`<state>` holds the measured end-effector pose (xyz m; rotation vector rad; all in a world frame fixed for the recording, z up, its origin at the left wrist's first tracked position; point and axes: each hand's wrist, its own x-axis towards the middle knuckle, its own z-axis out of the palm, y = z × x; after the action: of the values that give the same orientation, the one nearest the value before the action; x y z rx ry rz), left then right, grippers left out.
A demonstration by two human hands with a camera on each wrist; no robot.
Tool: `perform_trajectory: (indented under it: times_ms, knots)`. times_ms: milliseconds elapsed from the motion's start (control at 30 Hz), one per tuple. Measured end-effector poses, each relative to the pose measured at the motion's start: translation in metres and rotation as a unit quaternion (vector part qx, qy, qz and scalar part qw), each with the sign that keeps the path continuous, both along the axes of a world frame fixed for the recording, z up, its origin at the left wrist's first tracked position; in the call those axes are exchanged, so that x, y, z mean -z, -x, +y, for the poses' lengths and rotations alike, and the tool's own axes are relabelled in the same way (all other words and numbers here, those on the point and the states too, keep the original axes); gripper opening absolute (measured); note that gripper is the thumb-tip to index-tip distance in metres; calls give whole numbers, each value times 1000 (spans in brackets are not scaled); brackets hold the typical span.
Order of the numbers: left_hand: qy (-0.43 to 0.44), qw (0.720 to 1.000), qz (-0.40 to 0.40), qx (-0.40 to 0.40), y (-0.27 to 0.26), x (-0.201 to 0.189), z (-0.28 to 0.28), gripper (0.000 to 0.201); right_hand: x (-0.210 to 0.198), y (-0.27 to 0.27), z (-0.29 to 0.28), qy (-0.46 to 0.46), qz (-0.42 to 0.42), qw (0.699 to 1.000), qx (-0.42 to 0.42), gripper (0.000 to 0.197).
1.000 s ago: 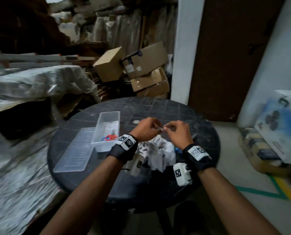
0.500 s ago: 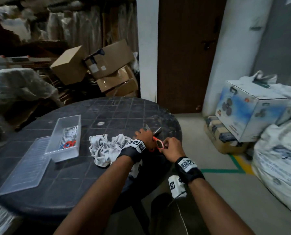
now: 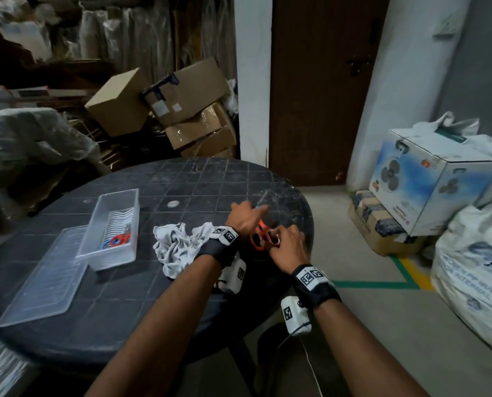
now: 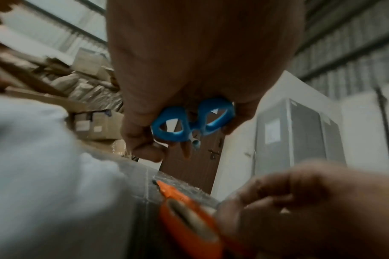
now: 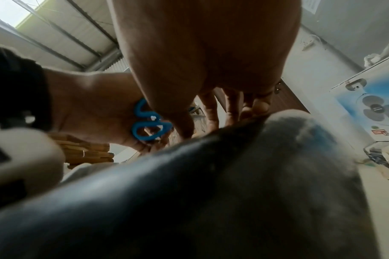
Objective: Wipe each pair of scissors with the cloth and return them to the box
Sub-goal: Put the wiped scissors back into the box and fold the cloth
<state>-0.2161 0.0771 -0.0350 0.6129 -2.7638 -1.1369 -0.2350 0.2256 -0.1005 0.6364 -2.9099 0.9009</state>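
Our left hand (image 3: 243,217) is over the right side of the round table (image 3: 67,336), fingers curled around the blue scissors (image 4: 192,121); in the left wrist view both blue loops sit under the palm, pinched from either side. In the head view only a sliver of blue and a thin blade tip show past the knuckles, pointing away from us toward the table's far right edge.

Our right hand (image 3: 286,247) is just beside the left, near the table edge, its fingers bent on the orange scissors (image 3: 260,237). The orange loops lie between the two hands, against the tabletop. From the left wrist view the orange handle runs up to the right hand's fingers, but blur hides exactly how they grip it.

The cloth (image 3: 178,247) lies crumpled on the table, just left of our left wrist, and neither hand holds it.

The clear box (image 3: 95,213) stands on the left part of the table, well apart from the hands, with a red and blue item (image 3: 115,240) at its near end; we cannot tell what it is. The lid (image 3: 44,279) lies flat beside the box, on its near left side, partly under it
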Motion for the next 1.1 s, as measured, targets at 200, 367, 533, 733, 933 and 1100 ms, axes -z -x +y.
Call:
perform_trajectory:
  times_ms: [200, 367, 533, 733, 933, 1100]
  knots:
    - [-393, 915, 78, -42, -25, -32, -18, 32, -6, 5, -19, 17, -7, 1000, 7, 44]
    - [-492, 858, 133, -67, -49, -41, -43, 21, -22, 3, -26, -11, 3, 1000, 3, 40]
    - [-503, 837, 185, -106, -76, -51, -73, 16, -64, -20, -56, 94, 13, 993, -65, 27]
    - [-448, 844, 237, -174, -128, -70, -124, 11, -112, -60, -123, 166, 12, 974, -152, 17]
    - [-275, 904, 238, -225, -181, -67, -198, 15, -109, -109, -192, 137, -20, 959, -246, 16]
    - [-147, 952, 164, -215, -195, -52, -238, 23, -96, -135, -235, 81, -11, 953, -292, 30]
